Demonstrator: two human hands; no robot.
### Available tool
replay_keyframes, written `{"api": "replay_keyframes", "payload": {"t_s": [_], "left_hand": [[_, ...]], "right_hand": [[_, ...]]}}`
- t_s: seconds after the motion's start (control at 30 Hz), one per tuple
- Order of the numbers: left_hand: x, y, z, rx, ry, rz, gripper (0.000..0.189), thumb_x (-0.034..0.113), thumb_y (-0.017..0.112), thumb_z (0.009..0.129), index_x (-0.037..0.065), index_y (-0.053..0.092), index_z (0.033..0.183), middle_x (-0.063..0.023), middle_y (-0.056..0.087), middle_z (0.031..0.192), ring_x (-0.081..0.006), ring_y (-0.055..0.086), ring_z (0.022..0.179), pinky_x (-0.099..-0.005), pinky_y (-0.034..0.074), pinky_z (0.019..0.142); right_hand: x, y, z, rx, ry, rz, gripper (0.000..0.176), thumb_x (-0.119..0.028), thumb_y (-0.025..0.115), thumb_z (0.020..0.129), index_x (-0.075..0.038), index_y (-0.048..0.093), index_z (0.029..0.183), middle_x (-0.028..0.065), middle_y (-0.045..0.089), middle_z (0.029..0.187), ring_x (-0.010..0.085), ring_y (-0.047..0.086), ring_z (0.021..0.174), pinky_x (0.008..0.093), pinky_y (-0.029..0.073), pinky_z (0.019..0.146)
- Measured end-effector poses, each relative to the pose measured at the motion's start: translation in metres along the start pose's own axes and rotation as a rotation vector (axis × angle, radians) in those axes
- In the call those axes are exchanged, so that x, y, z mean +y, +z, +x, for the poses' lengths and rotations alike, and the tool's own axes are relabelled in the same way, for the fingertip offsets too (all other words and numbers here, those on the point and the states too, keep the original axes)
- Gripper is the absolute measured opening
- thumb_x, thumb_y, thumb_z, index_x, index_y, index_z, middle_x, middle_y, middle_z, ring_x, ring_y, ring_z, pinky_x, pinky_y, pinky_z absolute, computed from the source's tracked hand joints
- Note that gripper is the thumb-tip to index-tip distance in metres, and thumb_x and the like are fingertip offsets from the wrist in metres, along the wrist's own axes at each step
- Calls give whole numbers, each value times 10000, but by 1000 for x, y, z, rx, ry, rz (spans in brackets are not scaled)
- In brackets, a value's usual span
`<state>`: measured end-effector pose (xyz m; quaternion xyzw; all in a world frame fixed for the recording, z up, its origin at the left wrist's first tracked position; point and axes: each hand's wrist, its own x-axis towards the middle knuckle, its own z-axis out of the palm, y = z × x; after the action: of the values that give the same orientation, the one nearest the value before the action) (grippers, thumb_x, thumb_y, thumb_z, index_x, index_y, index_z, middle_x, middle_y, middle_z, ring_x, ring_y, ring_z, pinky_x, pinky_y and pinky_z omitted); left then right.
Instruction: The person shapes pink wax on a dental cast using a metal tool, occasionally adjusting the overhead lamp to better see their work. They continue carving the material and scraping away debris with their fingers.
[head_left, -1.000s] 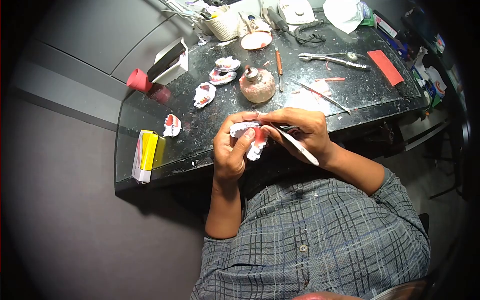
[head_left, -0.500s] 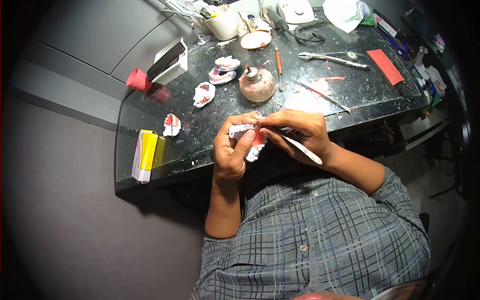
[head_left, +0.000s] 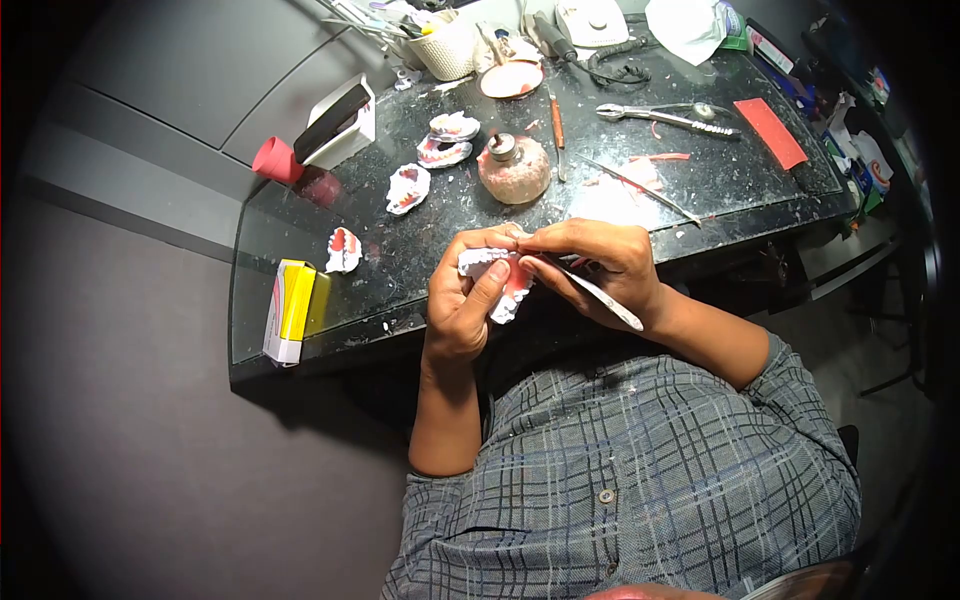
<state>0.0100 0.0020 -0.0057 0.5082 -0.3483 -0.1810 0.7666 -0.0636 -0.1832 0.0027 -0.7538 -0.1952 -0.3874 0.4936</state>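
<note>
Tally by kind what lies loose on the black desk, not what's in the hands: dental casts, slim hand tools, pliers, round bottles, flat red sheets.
White-and-pink dental casts: 4, stacked pair counted as two
Slim metal-tipped hand tools: 2
Silver metal pliers: 1
Round pink-stained bottle: 1
Flat red rectangular sheet: 1
Total: 9

Left hand [head_left: 462,305] and right hand [head_left: 610,262] close together, fingers [head_left: 575,237] curled, 2 forearms [head_left: 708,335] bare.

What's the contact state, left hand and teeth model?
Touching. Head view shows the left hand gripping the teeth model, thumb lying over its pink area.
</note>
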Motion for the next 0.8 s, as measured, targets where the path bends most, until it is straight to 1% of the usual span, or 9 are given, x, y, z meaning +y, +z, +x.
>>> {"api": "replay_keyframes", "payload": {"t_s": [0.07, 0.13, 0.33, 0.67, 0.73, 0.77, 0.8], "left_hand": [[-1, -1, 0, 1, 13, 17, 221, 34, 569, 988, -41, 558, 1196, -203, 614, 1253, -237, 593, 1184, -375, 435, 1076], [-1, -1, 1, -15, 44, 62, 187, 13, 549, 997, -32, 566, 1178, -179, 611, 1245, -209, 578, 1189, -361, 429, 1077], [-2, -2, -1, -10, 60, 79, 183, 0, 552, 987, -34, 582, 1164, -180, 614, 1252, -202, 591, 1169, -357, 444, 1062], [0, -3, -1, -13, 37, 60, 178, -9, 558, 980, -25, 597, 1153, -168, 621, 1247, -184, 606, 1143, -336, 466, 1033], [1, -3, -1, 4, -4, 37, 192, 5, 557, 981, -34, 586, 1167, -172, 629, 1226, -180, 621, 1113, -323, 491, 996], [2, -3, 0, 4, -4, 37, 192, 5, 557, 981, -34, 586, 1167, -172, 629, 1226, -180, 621, 1113, -323, 491, 996], [5, -3, 1, -25, -34, -21, 231, 77, 546, 1008, -50, 565, 1200, -182, 632, 1216, -192, 640, 1089, -328, 521, 955]], "right_hand": [[1, 1, 0, 1, -7, 0, 243, -28, 809, 820, -7, 748, 1055, 139, 762, 954, 224, 753, 795, 298, 588, 686], [1, 1, -2, 0, 11, 10, 236, -22, 807, 821, -4, 745, 1047, 138, 762, 957, 227, 754, 805, 303, 591, 689], [1, 0, -2, -19, -21, 26, 253, 1, 799, 817, 4, 736, 1062, 132, 759, 969, 239, 755, 831, 307, 597, 709], [2, 0, -2, -32, -70, 43, 289, 23, 790, 809, 11, 728, 1091, 133, 758, 990, 244, 756, 849, 311, 599, 731], [1, 0, -2, -16, -57, 30, 276, 12, 790, 813, 8, 734, 1083, 137, 757, 973, 238, 755, 839, 307, 595, 716], [1, 1, -2, -16, -57, 30, 276, 12, 790, 813, 8, 734, 1083, 137, 757, 973, 238, 755, 839, 307, 595, 716], [1, 1, -2, -9, -29, 20, 264, 5, 793, 815, 6, 738, 1073, 133, 756, 946, 217, 744, 809, 299, 583, 699]]}}
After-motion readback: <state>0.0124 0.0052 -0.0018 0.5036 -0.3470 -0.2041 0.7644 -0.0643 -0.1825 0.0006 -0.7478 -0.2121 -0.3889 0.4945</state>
